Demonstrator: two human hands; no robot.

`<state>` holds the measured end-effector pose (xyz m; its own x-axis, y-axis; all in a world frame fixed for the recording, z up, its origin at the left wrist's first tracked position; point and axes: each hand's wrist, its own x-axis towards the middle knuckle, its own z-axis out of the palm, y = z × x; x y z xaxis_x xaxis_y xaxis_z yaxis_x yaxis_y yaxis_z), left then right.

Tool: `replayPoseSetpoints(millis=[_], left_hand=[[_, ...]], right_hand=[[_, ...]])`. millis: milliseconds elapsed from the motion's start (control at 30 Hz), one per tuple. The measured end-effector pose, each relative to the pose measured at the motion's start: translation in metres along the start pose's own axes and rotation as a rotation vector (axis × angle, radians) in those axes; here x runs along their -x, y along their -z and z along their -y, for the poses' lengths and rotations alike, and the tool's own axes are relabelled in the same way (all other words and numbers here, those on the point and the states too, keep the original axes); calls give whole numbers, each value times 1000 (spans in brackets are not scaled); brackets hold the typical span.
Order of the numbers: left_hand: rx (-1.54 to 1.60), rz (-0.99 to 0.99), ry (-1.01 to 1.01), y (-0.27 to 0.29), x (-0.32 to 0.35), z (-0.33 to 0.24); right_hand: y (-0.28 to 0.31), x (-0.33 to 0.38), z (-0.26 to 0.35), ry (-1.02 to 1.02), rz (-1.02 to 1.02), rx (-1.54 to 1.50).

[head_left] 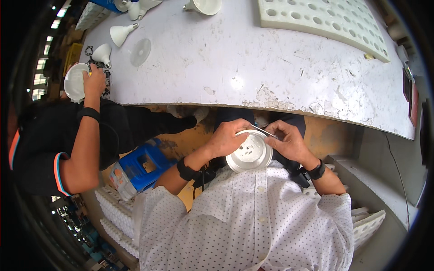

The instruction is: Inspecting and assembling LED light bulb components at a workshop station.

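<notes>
My left hand is closed on the rim of a round white lamp housing, held in front of my shirt with its hollow side up. Several small dark spots or openings show on its inner floor. Across the far rim lies a thin pale stick-like piece; whether it is a tool or a lamp part, I cannot tell. My right hand pinches its right end, thumb close to the housing's rim. The left end of the piece reaches my left fingers.
Ahead is a scuffed white table with white lamp bulbs, a clear disc and a perforated foam tray. At left, a co-worker's hand holds a white lamp. A blue plastic stool stands below.
</notes>
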<state>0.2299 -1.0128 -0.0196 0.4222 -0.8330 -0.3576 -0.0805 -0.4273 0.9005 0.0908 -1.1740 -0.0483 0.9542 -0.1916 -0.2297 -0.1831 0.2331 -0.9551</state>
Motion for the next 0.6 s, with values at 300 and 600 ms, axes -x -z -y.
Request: replayPoseSetpoints(millis=[300, 600], left_hand=[[224, 99, -284, 23, 3, 3], [730, 0, -355, 4, 7, 41]], right_hand=[[-11, -5, 0, 83, -198, 91], [-37, -14, 5, 87, -378, 14]])
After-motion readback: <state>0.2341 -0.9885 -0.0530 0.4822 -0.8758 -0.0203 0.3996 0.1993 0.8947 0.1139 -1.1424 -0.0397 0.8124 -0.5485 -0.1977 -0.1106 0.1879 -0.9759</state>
